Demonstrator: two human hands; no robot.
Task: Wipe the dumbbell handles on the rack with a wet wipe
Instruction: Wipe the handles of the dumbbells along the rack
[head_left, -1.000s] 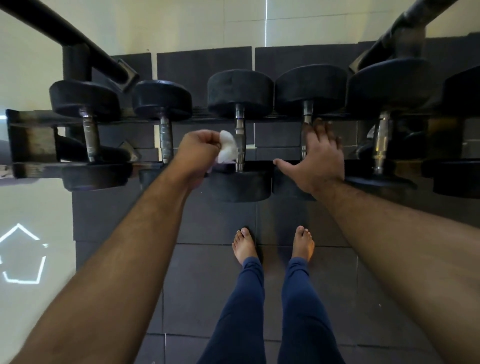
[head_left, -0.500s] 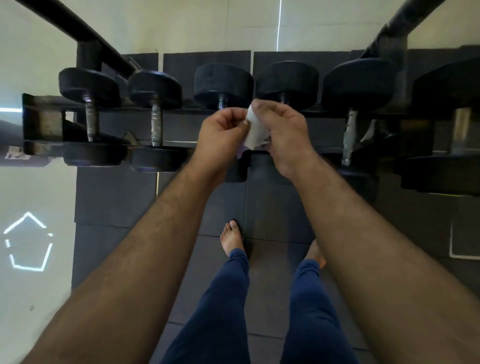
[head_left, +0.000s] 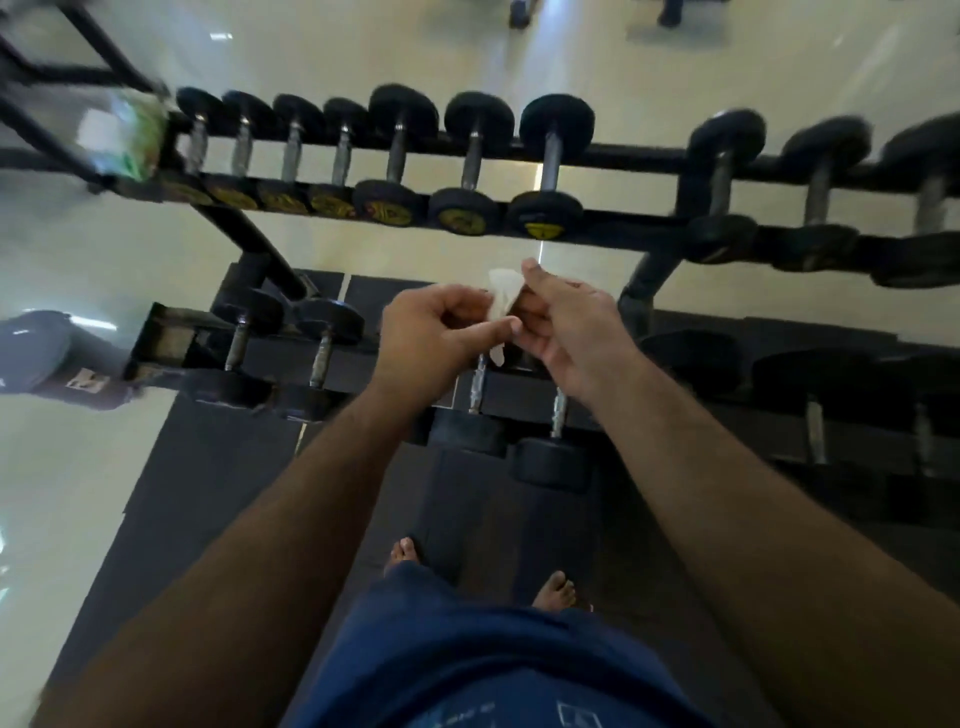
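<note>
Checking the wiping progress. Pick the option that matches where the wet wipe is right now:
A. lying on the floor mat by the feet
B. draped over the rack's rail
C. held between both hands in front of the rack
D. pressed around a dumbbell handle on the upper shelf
C: the wet wipe is pinched between the left hand and the right hand, above the lower dumbbells and off any handle.

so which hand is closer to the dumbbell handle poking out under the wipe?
Left. The left hand sits right beside the handle, just above-left. The right hand is farther right, both holding the wipe.
</note>
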